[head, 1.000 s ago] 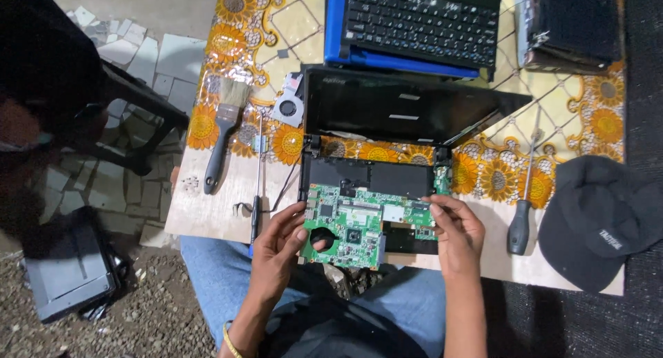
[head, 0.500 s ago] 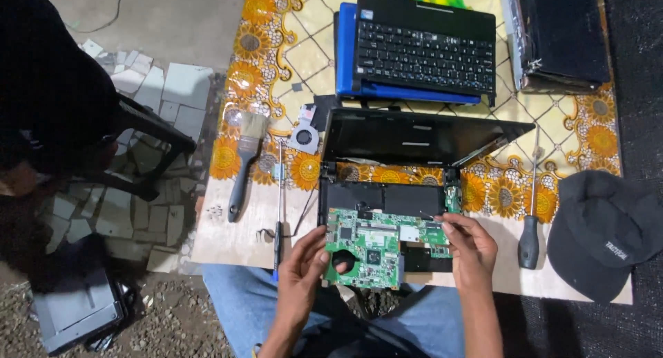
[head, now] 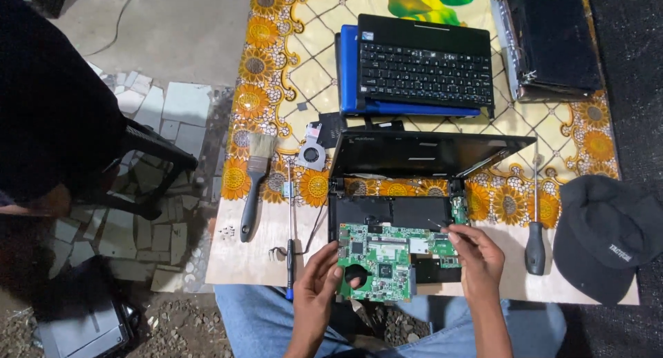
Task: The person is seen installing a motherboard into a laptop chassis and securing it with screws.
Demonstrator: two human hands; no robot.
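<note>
A green circuit board (head: 387,258) lies over the open black laptop base (head: 387,213) at the table's near edge. My left hand (head: 319,283) grips the board's left edge, fingers curled under it. My right hand (head: 476,258) pinches the board's right end with fingertips near a small green side board (head: 458,210). The laptop's black lid (head: 425,154) is folded back behind the base.
A paintbrush (head: 253,185), a thin screwdriver (head: 291,251) and a small fan (head: 312,153) lie to the left. A black-handled screwdriver (head: 535,244) and a black cap (head: 608,237) sit on the right. A blue netbook (head: 421,68) and another dark laptop (head: 552,40) rest farther back on the sunflower tablecloth (head: 266,68).
The view has shifted so the table sits lower and more to the right. Both hands stay on the circuit board, which has barely moved over the laptop base.
</note>
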